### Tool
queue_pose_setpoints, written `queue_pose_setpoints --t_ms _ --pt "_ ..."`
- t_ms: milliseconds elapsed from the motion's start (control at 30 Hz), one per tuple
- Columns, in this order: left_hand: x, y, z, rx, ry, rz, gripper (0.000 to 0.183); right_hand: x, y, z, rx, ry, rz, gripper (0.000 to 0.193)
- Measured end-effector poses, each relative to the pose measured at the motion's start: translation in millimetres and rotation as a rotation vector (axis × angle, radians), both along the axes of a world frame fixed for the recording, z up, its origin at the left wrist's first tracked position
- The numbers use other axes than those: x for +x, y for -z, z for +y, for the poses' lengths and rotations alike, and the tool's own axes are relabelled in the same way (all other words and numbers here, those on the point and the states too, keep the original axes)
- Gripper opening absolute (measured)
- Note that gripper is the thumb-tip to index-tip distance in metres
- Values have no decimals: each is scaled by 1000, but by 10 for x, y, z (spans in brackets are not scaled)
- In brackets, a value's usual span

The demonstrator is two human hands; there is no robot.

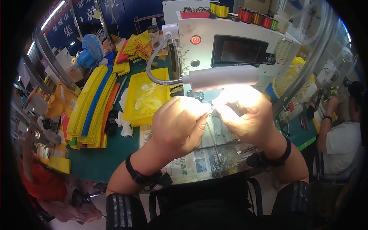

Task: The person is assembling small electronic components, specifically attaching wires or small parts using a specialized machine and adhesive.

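Observation:
My left hand (177,124) and my right hand (247,115) meet beneath a glowing lamp (222,78). Both are closed, thumbs and fingertips pinched close together. Whatever sits between the fingertips is tiny, and glare and the fingers hide what it is. A thin metal rod-like tool (213,140) slants down from just below the fingertips toward the worktop; I cannot tell whether my left hand touches it. Under my hands lies printed paper (191,165) on the worktop. A small dark machine part (196,95) shows just beyond my left hand.
Behind my hands stands a white machine (199,51) with a dark screen (239,51), wire spools (251,17) on top. To the left are a yellow tray (158,76), stacked foam strips (90,103) and a blue fan (90,50). Another person (343,134) sits at right.

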State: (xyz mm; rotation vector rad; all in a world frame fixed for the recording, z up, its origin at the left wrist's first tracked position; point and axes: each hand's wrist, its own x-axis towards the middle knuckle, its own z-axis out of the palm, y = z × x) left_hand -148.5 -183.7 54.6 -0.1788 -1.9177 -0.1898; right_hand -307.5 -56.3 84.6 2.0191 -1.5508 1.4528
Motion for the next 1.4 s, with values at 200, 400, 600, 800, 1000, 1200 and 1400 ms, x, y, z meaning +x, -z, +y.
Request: queue_pose_setpoints --t_ms 200,400,600,800,1000,1200,1400 --pt "6 49 -60 -86 -48 44 23 -5 -23 7 32 -32 -40 17" --pt "2 94 -94 -138 -48 61 28 -10 -22 -13 38 -104 -80 15" --pt "-18 94 -101 -203 -48 56 28 8 12 -8 80 -97 -175 15" --pt "-33 114 -116 -194 -47 62 27 16 8 -13 60 -78 -135 16" --pt "-35 101 -123 -196 -49 75 25 25 19 -16 67 -74 -174 18" --pt "-1 40 35 164 -19 -68 11 -18 47 -14 25 -66 -153 20" --pt "65 -23 83 500 97 -180 9 15 12 -24 0 -37 -53 20"
